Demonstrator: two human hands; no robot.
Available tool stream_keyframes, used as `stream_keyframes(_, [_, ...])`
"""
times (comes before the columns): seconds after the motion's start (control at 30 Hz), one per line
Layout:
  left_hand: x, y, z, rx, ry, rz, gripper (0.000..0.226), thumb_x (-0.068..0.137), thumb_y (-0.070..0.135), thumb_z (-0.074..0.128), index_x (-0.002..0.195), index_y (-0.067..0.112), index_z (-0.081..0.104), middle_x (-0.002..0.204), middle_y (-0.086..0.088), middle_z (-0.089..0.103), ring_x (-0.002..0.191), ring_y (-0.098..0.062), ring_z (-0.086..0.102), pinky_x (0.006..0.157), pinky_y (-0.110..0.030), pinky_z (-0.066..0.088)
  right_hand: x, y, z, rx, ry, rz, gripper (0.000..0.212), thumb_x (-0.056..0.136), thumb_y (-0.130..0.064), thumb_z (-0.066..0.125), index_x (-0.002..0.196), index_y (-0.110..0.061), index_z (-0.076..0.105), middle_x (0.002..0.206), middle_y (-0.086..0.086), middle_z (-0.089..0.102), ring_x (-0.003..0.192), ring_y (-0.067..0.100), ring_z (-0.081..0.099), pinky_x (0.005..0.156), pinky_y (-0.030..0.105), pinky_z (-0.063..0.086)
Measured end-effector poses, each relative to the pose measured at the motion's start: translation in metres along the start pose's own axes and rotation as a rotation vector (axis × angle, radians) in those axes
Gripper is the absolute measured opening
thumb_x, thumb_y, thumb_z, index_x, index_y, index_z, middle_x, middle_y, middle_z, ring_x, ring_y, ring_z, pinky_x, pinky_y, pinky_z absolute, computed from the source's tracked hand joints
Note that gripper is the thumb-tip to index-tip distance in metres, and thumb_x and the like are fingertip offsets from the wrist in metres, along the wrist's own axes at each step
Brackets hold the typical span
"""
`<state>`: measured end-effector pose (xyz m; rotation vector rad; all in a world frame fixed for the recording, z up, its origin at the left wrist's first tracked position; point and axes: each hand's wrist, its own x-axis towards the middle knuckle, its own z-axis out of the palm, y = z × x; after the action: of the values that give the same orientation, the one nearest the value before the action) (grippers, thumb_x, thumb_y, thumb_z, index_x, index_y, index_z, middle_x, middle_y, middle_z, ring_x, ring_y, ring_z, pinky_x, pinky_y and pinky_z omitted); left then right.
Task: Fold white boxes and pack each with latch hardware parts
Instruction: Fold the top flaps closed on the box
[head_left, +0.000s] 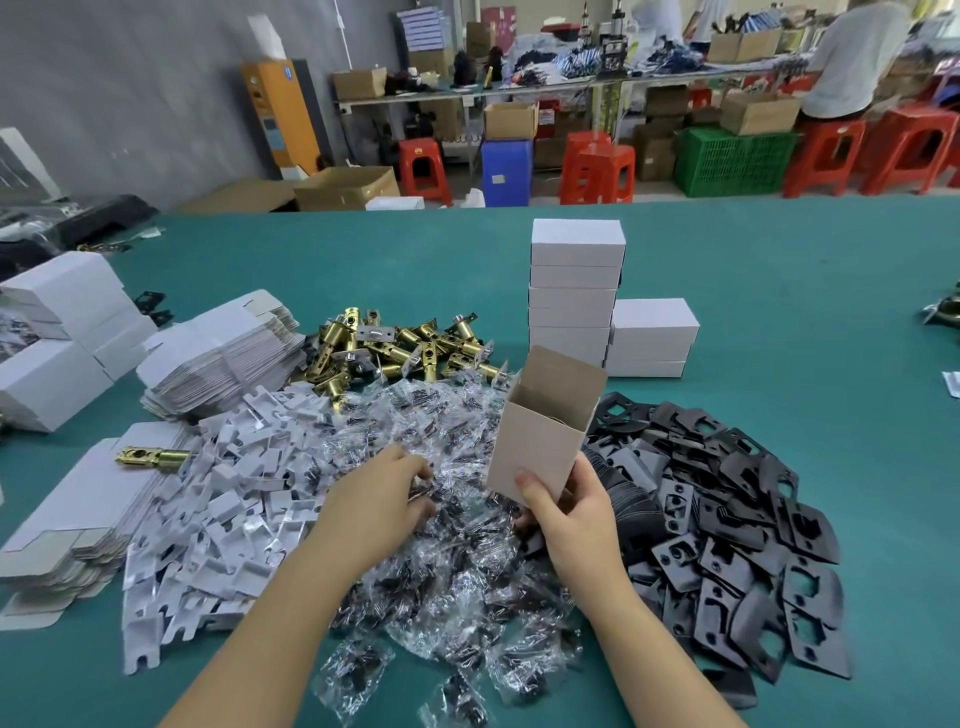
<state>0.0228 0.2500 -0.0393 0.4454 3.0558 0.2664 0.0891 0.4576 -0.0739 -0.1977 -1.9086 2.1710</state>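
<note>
1. Open white box (543, 431) stood upright above the green table (779, 291), its top flap raised, gripped at its lower end by the right hand (566, 512)
2. Left hand (382, 499) reached into the heap of clear screw packets (441, 571), fingers curled among them; whether it held one I cannot tell
3. Closed white boxes (574, 291) were stacked behind, brass latches (400, 348) piled to their left, black strike plates (727, 519) heaped on the right

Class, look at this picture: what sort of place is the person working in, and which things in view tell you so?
Most likely a small factory packing workshop. Bulk piles of brass latch bolts and black strike plates cover the green table, finished white boxes are stacked up, and plastic stools and cartons line the back benches.
</note>
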Motion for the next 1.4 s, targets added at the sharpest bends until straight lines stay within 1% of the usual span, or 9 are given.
stream_keyframes(0.23, [0.003, 0.003, -0.006, 0.140, 0.086, 0.039, 0.011, 0.098, 0.033, 0.059, 0.108, 0.032, 0.065, 0.098, 0.018, 0.060, 0.081, -0.001, 0.058, 0.061, -0.018, 0.052, 0.000, 0.000, 0.001, -0.033, -0.017, 0.012, 0.037, 0.092, -0.029, 0.076, 0.100, -0.062, 0.060, 0.103, -0.010, 0.074, 0.078, 0.022, 0.072, 0.065, 0.035, 0.056])
stream_keyframes(0.4, [0.002, 0.005, -0.006, 0.167, 0.047, 0.071, 0.026, 0.094, 0.044, 0.065, 0.119, 0.035, 0.063, 0.116, 0.015, 0.061, 0.098, -0.007, 0.061, 0.078, -0.027, 0.058, -0.001, -0.001, 0.001, -0.045, -0.032, 0.007, 0.036, 0.093, -0.028, 0.076, 0.098, -0.061, 0.061, 0.101, -0.010, 0.073, 0.072, 0.023, 0.069, 0.063, 0.037, 0.057])
stream_keyframes(0.57, [0.001, 0.008, -0.009, 0.253, 0.115, 0.103, 0.019, 0.100, 0.037, 0.056, 0.115, 0.036, 0.067, 0.103, 0.016, 0.061, 0.086, -0.007, 0.059, 0.061, -0.020, 0.043, -0.001, 0.000, 0.001, -0.045, -0.038, -0.004, 0.038, 0.093, -0.026, 0.075, 0.098, -0.061, 0.061, 0.101, -0.009, 0.073, 0.077, 0.031, 0.069, 0.065, 0.039, 0.058])
stream_keyframes(0.73, [0.001, 0.004, -0.020, 0.054, 0.168, 0.055, 0.020, 0.098, 0.038, 0.061, 0.113, 0.037, 0.074, 0.106, 0.015, 0.062, 0.092, -0.008, 0.057, 0.071, -0.026, 0.051, 0.001, 0.002, 0.000, -0.055, -0.039, 0.009, 0.035, 0.092, -0.027, 0.076, 0.098, -0.057, 0.061, 0.102, -0.009, 0.073, 0.086, 0.032, 0.069, 0.073, 0.047, 0.059])
stream_keyframes(0.93, [-0.001, 0.009, -0.040, -0.230, 0.215, -0.017, 0.018, 0.099, 0.021, 0.060, 0.113, 0.027, 0.070, 0.087, 0.021, 0.063, 0.063, -0.001, 0.061, 0.054, -0.024, 0.053, 0.000, 0.004, 0.000, -0.067, -0.048, -0.010, 0.038, 0.092, -0.022, 0.076, 0.103, -0.056, 0.062, 0.103, -0.013, 0.072, 0.085, 0.026, 0.069, 0.075, 0.040, 0.060])
stream_keyframes(1.03, [-0.003, 0.011, -0.053, -0.210, 0.262, -0.010, 0.020, 0.099, 0.019, 0.061, 0.116, 0.025, 0.070, 0.090, 0.019, 0.063, 0.067, 0.002, 0.059, 0.057, -0.022, 0.050, 0.001, 0.005, -0.001, -0.071, -0.046, -0.006, 0.034, 0.092, -0.023, 0.077, 0.106, -0.051, 0.062, 0.104, -0.012, 0.073, 0.084, 0.025, 0.069, 0.073, 0.037, 0.059])
stream_keyframes(1.17, [-0.009, 0.020, -0.071, -0.334, 0.380, 0.048, 0.013, 0.097, 0.016, 0.066, 0.105, 0.020, 0.074, 0.080, 0.019, 0.064, 0.063, 0.003, 0.062, 0.054, -0.015, 0.050, 0.001, 0.005, 0.000, -0.082, -0.054, -0.009, 0.033, 0.092, -0.023, 0.077, 0.107, -0.049, 0.063, 0.104, -0.009, 0.073, 0.083, 0.023, 0.066, 0.074, 0.044, 0.059])
stream_keyframes(1.27, [-0.014, 0.032, -0.089, -0.535, 0.502, 0.138, 0.012, 0.093, 0.012, 0.069, 0.103, 0.017, 0.074, 0.082, 0.018, 0.067, 0.075, 0.009, 0.063, 0.062, -0.006, 0.047, 0.002, 0.007, -0.001, -0.089, -0.060, -0.008, 0.032, 0.091, -0.024, 0.078, 0.113, -0.041, 0.063, 0.105, -0.006, 0.073, 0.084, 0.025, 0.066, 0.075, 0.046, 0.059])
stream_keyframes(1.4, [-0.014, 0.055, -0.108, -0.653, 0.608, 0.300, 0.015, 0.090, 0.014, 0.074, 0.102, 0.022, 0.077, 0.088, 0.012, 0.072, 0.072, 0.000, 0.060, 0.063, -0.008, 0.042, 0.002, 0.008, -0.001, -0.099, -0.069, 0.005, 0.032, 0.090, -0.021, 0.077, 0.113, -0.038, 0.063, 0.101, -0.006, 0.073, 0.078, 0.024, 0.066, 0.071, 0.046, 0.059])
